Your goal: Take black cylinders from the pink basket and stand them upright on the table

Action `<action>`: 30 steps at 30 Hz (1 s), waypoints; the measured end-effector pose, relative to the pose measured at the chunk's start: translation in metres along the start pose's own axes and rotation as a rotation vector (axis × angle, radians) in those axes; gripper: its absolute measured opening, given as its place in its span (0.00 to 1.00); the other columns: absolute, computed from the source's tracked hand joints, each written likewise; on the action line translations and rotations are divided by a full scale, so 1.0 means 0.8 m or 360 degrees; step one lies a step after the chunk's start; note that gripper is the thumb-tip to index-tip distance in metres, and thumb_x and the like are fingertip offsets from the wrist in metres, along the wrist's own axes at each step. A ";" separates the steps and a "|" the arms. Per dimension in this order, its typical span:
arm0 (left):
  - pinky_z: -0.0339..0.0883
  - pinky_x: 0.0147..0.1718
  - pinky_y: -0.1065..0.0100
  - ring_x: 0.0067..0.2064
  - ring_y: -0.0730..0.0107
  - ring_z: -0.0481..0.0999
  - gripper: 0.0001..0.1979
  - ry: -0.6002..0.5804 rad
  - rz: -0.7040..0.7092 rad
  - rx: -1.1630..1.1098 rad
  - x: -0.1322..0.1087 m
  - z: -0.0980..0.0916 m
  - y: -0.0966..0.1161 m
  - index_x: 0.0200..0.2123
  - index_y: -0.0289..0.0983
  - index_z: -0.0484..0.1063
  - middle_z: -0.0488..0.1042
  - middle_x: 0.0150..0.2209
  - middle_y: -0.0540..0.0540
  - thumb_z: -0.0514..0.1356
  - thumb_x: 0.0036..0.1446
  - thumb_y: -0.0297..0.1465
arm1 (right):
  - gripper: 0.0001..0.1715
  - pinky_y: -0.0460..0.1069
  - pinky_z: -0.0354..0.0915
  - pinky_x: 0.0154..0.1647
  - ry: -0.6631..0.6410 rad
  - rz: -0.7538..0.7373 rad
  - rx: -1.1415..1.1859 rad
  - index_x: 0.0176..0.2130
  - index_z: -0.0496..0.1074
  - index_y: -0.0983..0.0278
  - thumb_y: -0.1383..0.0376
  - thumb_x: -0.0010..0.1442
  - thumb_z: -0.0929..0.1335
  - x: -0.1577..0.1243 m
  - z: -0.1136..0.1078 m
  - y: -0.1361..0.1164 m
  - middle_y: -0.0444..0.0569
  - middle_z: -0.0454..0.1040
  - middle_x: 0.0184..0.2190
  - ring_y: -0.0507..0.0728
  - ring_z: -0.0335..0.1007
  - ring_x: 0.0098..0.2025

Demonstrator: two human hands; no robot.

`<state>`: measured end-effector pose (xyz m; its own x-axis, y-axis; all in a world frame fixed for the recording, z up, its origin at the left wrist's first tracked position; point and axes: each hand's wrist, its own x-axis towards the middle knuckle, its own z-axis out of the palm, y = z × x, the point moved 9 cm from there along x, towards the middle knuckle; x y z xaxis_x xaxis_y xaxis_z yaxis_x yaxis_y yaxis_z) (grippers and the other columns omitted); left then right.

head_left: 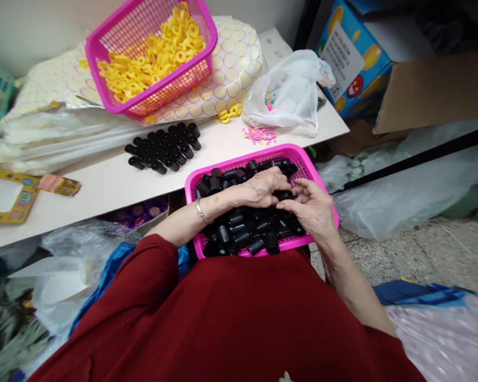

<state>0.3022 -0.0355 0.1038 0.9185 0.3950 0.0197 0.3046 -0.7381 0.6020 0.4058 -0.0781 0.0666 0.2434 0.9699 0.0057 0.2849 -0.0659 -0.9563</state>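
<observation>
A pink mesh basket (331, 211) full of loose black plastic cylinders (223, 233) rests at my lap against the table edge. Over its right half, my left hand (265, 188) is closed, with bent fingers and thumb at a black cylinder (283, 195). My right hand (314, 208) meets it from the other side, thumb and fingers pinched about the same piece. The fingers partly cover that piece, so its ends are hidden. On the table beyond, several black cylinders (163, 148) stand close together in rows.
Another pink basket (121, 106) holds yellow plastic ring-shaped parts (159, 58). Small pink beads (259, 135) lie beside a white plastic bag (289, 90). A blue carton (354, 58) stands at right. Yellow card packaging (27, 196) lies at the table's left.
</observation>
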 end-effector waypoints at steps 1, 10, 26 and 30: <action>0.65 0.51 0.59 0.48 0.59 0.71 0.11 -0.0022 0.0024 0.0031 -0.003 0.000 0.006 0.43 0.38 0.80 0.79 0.41 0.44 0.61 0.57 0.28 | 0.41 0.47 0.63 0.19 -0.0047 -0.0010 -0.0041 0.48 0.75 0.62 0.49 0.37 0.82 0.003 0.004 -0.001 0.44 0.75 0.33 0.49 0.62 0.22; 0.69 0.50 0.59 0.45 0.63 0.75 0.11 0.1124 -0.0508 0.0072 -0.154 -0.102 -0.035 0.42 0.40 0.78 0.79 0.41 0.46 0.67 0.53 0.33 | 0.25 0.49 0.64 0.22 -0.0320 -0.0271 -0.0049 0.43 0.75 0.57 0.49 0.49 0.78 0.019 0.014 -0.011 0.45 0.73 0.36 0.51 0.66 0.25; 0.63 0.30 0.70 0.31 0.72 0.66 0.09 0.2528 -0.2027 -0.0169 -0.464 -0.108 -0.231 0.27 0.36 0.67 0.64 0.25 0.54 0.65 0.41 0.26 | 0.09 0.58 0.67 0.43 -0.0624 -0.0552 -0.0990 0.36 0.71 0.58 0.66 0.50 0.68 0.035 0.018 0.017 0.51 0.73 0.36 0.63 0.70 0.40; 0.67 0.42 0.66 0.39 0.68 0.69 0.13 0.2590 -0.2122 0.0163 -0.449 -0.120 -0.205 0.29 0.37 0.64 0.65 0.33 0.52 0.66 0.41 0.25 | 0.07 0.56 0.66 0.41 -0.0578 -0.0521 -0.1222 0.37 0.67 0.59 0.64 0.54 0.66 0.037 0.027 0.027 0.53 0.73 0.35 0.64 0.69 0.40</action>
<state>-0.1015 -0.0038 0.0747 -0.7933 0.5487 0.2637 0.4953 0.3299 0.8036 0.3989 -0.0453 0.0396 -0.2284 0.9732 0.0261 0.8592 0.2141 -0.4646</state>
